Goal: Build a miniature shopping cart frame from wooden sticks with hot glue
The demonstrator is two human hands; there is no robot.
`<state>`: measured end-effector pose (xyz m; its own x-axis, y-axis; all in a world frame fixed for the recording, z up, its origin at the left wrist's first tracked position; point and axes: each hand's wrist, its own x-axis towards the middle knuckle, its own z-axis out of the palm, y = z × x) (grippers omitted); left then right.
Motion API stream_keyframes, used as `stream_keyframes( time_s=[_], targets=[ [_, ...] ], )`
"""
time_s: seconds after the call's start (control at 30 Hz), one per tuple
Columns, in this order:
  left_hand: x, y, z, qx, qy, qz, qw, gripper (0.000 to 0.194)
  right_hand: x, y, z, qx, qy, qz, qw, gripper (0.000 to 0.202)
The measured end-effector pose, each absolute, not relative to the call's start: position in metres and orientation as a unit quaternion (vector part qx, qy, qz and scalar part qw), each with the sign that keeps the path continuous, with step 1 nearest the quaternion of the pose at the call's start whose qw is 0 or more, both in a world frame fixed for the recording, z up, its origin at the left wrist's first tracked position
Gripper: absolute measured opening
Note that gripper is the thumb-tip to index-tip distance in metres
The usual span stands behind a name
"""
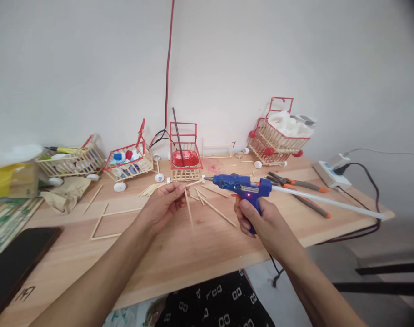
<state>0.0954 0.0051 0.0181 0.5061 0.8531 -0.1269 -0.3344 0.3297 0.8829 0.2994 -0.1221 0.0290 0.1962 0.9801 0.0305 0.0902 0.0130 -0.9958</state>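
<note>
My left hand point(166, 204) pinches thin wooden sticks point(188, 206) above the middle of the table; one points down and a shorter one points right. My right hand point(257, 218) is wrapped round the handle of a blue glue gun point(242, 185) with a small red light showing. Its nozzle faces left, close to the tip of the shorter stick; whether they touch I cannot tell. A long white glue stick point(326, 200) sticks out of the gun's back. Loose sticks point(217, 213) lie on the table beyond my hands.
Small stick-built carts point(186, 175) with red trim line the wall. Pliers point(309, 184) and a power strip point(331, 175) lie at right. A phone point(22, 263), crumpled paper point(65, 194) and a stick frame point(99, 220) are at left. Cables hang over the table's right edge.
</note>
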Motion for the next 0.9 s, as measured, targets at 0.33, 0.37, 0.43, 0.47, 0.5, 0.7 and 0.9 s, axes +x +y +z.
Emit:
stream_keyframes(
  time_s=[0.33, 0.37, 0.43, 0.47, 0.5, 0.7, 0.9],
  targets=[
    [0.0956, 0.0064, 0.0161, 0.408, 0.293, 0.392, 0.770, 0.024, 0.3004, -0.1265, 0.0270, -0.568, -0.459, 0.427, 0.533, 0.035],
    [0.0957, 0.0065, 0.0161, 0.406, 0.293, 0.394, 0.771, 0.024, 0.2998, -0.1271, 0.0270, -0.570, -0.456, 0.428, 0.532, 0.036],
    [0.0958, 0.0066, 0.0163, 0.407, 0.293, 0.395, 0.770, 0.023, 0.2985, -0.1278, 0.0280, -0.576, -0.453, 0.428, 0.529, 0.036],
    [0.0958, 0.0066, 0.0165, 0.410, 0.294, 0.394, 0.768, 0.023, 0.2980, -0.1278, 0.0288, -0.576, -0.454, 0.428, 0.528, 0.035],
    [0.0959, 0.0065, 0.0167, 0.413, 0.297, 0.395, 0.766, 0.023, 0.2977, -0.1276, 0.0298, -0.576, -0.456, 0.426, 0.528, 0.035],
    [0.0958, 0.0054, 0.0169, 0.422, 0.303, 0.390, 0.760, 0.023, 0.3004, -0.1249, 0.0325, -0.580, -0.465, 0.414, 0.525, 0.037],
    [0.0956, 0.0051, 0.0157, 0.415, 0.290, 0.389, 0.770, 0.022, 0.3014, -0.1253, 0.0287, -0.575, -0.461, 0.425, 0.526, 0.036]
  ],
)
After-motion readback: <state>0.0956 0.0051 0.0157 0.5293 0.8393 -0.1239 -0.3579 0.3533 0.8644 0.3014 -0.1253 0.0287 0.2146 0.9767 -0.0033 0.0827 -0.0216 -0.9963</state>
